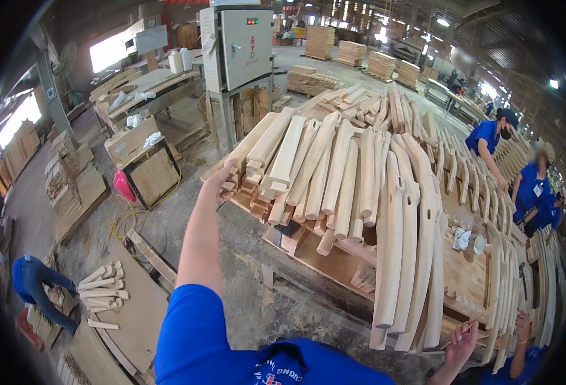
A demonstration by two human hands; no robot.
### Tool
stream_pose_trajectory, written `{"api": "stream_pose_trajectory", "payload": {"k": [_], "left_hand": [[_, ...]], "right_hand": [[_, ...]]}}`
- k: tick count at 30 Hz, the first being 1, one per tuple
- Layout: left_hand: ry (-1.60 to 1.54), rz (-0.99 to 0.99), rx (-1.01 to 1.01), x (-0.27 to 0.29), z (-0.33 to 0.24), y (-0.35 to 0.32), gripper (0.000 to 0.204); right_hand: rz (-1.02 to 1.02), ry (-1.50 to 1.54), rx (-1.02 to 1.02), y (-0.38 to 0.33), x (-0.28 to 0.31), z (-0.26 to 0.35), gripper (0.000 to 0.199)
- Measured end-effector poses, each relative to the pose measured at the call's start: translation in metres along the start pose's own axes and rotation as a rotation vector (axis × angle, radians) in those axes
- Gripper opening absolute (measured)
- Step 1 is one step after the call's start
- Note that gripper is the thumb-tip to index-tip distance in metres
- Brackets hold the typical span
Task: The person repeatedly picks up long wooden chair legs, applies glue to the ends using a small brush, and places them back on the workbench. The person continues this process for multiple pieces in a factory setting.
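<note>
My left arm stretches forward, and my left hand [221, 177] is closed at the near end of the leftmost pale wooden bar [251, 138] on a stacked pile; its fingers are partly hidden. Beside it lie several similar rounded bars [290, 151]. Long curved wooden legs with slots [410, 244] hang over the pile's near side. At the lower right, my right hand [462, 343] has bent fingers that appear pinched on a thin stick [486, 313]. Just right of it is a co-worker's raised hand [522, 326].
A grey electrical cabinet [247, 51] stands beyond the pile. Co-workers in blue [485, 138] work along the right. At lower left a person [42, 285] bends over wooden pieces [103, 289]. A cable [122, 228] lies on the floor. A cup [479, 244] sits on the wooden table.
</note>
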State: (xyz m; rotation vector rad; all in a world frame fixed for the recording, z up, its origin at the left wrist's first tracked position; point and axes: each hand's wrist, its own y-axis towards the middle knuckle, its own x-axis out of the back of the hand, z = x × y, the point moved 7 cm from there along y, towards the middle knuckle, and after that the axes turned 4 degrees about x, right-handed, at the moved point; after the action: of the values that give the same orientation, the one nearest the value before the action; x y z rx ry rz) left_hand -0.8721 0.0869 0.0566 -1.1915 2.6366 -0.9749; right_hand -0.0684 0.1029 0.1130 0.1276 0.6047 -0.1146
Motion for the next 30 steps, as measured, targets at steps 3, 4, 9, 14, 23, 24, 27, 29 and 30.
{"api": "stream_pose_trajectory", "payload": {"k": [3, 4, 9, 14, 23, 24, 27, 29, 30], "left_hand": [[0.098, 0.147, 0.093, 0.031, 0.041, -0.014, 0.077], [0.126, 0.221, 0.119, 0.038, 0.054, -0.022, 0.076], [-0.031, 0.549, 0.092, 0.028, 0.058, -0.055, 0.075], [0.001, 0.392, -0.062, 0.009, 0.031, 0.005, 0.066], [-0.246, 0.561, -0.049, -0.027, 0.030, -0.010, 0.051], [-0.304, 0.572, -0.049, -0.033, 0.043, -0.016, 0.053], [-0.517, 0.316, -0.278, -0.017, 0.077, -0.035, 0.068], [-0.502, 0.328, -0.338, -0.001, 0.091, -0.056, 0.073], [-0.508, 0.319, -0.365, 0.011, 0.102, -0.067, 0.076]], "right_hand": [[0.036, 0.019, -0.011, 0.014, 0.000, -0.007, 0.022], [0.033, 0.019, -0.012, 0.015, 0.005, -0.012, 0.022], [-0.086, 0.049, -0.073, 0.014, -0.003, -0.023, 0.017], [-0.033, 0.086, -0.129, 0.017, -0.034, -0.023, 0.013], [-0.097, 0.113, -0.110, 0.004, -0.022, -0.008, 0.014], [-0.107, 0.097, -0.107, 0.004, -0.015, -0.007, 0.014], [-0.105, 0.072, -0.118, 0.010, -0.007, -0.006, 0.015], [-0.099, 0.065, -0.131, 0.018, 0.000, -0.006, 0.015], [-0.087, 0.062, -0.142, 0.025, 0.002, -0.006, 0.015]]}}
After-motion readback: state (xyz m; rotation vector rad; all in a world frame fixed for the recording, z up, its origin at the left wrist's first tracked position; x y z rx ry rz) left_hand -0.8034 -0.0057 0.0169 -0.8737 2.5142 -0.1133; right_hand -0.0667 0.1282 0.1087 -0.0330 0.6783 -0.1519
